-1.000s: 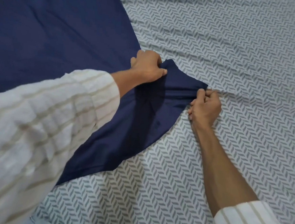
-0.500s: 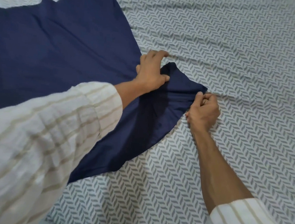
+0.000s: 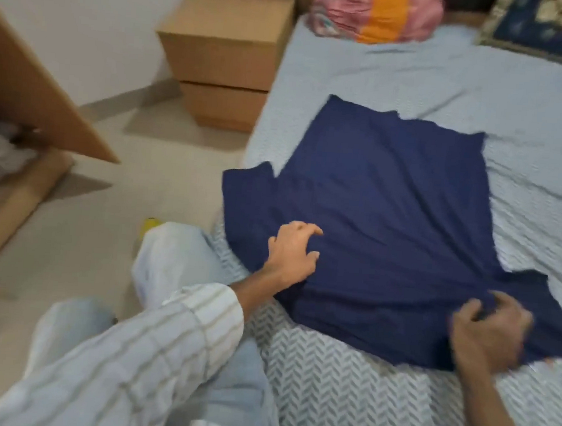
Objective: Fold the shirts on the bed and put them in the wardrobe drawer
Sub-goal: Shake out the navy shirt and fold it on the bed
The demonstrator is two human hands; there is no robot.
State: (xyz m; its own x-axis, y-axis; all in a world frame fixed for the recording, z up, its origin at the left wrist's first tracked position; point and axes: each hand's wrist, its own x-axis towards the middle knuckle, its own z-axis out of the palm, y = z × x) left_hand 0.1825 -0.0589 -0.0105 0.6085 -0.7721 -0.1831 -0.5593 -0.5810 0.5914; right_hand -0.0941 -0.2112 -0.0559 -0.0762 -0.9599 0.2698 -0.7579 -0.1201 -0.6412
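Under both hands a navy shirt [image 3: 373,220] is spread flat on the bed [image 3: 342,402]. The left hand [image 3: 291,255] is laid on the shirt's near left part, with the fingers spread and bent like a claw and the fingertips set down on the cloth; no fold is seen to be gripped by it. The right hand [image 3: 488,333] is blurred by motion, and its fingers are curled round a bunch of cloth at the shirt's near right edge, beside a sleeve that is spread out just past that hand. Between the two hands the cloth is pulled fairly smooth. Beyond the hands the shirt's body is stretched away across the sheet, its far hem lying slightly uneven, and its other sleeve is seen beyond and to the left of the left hand, at the bed's edge. Striped sleeves [image 3: 147,353] are worn on both arms. Well beyond the shirt, at the head of the bed, a pink and orange bundle [image 3: 376,12] and a dark patterned pillow [image 3: 543,28] are placed. To the left of the left hand, past the bed's edge, the floor is seen, with a wooden nightstand [image 3: 224,57] against the wall and an open drawer [image 3: 16,185] farther left.
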